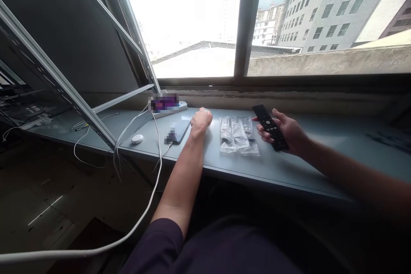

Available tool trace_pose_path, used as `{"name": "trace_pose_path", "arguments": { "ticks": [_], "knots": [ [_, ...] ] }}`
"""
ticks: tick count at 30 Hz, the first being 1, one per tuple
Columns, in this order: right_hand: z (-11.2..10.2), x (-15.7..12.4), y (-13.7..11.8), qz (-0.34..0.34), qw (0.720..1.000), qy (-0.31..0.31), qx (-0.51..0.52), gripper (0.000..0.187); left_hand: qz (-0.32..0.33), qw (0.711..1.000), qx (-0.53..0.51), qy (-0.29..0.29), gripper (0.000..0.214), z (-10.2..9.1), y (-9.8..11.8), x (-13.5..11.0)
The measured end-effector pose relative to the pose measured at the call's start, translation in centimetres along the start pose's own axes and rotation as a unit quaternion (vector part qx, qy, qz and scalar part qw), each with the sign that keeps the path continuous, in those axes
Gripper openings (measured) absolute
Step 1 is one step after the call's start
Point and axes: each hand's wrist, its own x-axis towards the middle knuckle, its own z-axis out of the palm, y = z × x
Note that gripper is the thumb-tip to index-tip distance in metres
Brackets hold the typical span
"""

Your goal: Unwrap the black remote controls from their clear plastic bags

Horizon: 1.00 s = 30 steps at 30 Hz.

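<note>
Behind a long blue-grey desk (272, 167), wide dark-framed windows (192, 17), with a grey building (334, 13) outside to the right. At the left, slanting metal bars (58, 64) and a thick white cable (96, 251) looping down past the desk edge.

From the head view: grips a black remote (269, 125) in the right hand (290, 132), fingers wrapped round its side, thumb raised clear of the buttons; tilts it over the desk, top end up and to the left, near some wrinkled clear plastic bags (237, 135) lying flat between both hands. Places the left hand (201, 119) at the desk, fingers bent inward; cannot tell how tightly closed, or whether around anything. Just left of that arm, a phone (183, 131) lying flat; farther left, a small round white case (137, 138). Toward the window, a power strip (183, 106), partly hidden.
</note>
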Motion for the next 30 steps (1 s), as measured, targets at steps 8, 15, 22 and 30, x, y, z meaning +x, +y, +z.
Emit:
{"name": "trace_pose_path", "arguments": {
  "ticks": [8, 15, 22, 30],
  "knots": [
    [-0.6, 0.1, 0.0, -0.013, 1.0, -0.023, -0.012, 0.04, 0.012, 0.994, -0.08, 0.078, 0.07, 1.8, -0.8, 0.9],
    [-0.8, 0.2, 0.1, -0.009, 1.0, -0.027, -0.011, 0.036, 0.025, 0.995, 0.088, 0.049, 0.084, 1.8, -0.7, 0.9],
    [-0.7, 0.2, 0.2, -0.01, 0.999, -0.034, 0.013, 0.034, 0.025, 0.996, 0.076, 0.047, 0.125, 1.7, -0.2, 0.3],
    [-0.6, 0.2, 0.2, -0.014, 0.999, -0.037, 0.009, 0.031, 0.015, 0.997, -0.001, 0.076, 0.119, 1.8, 0.0, 0.1]
  ]
}}
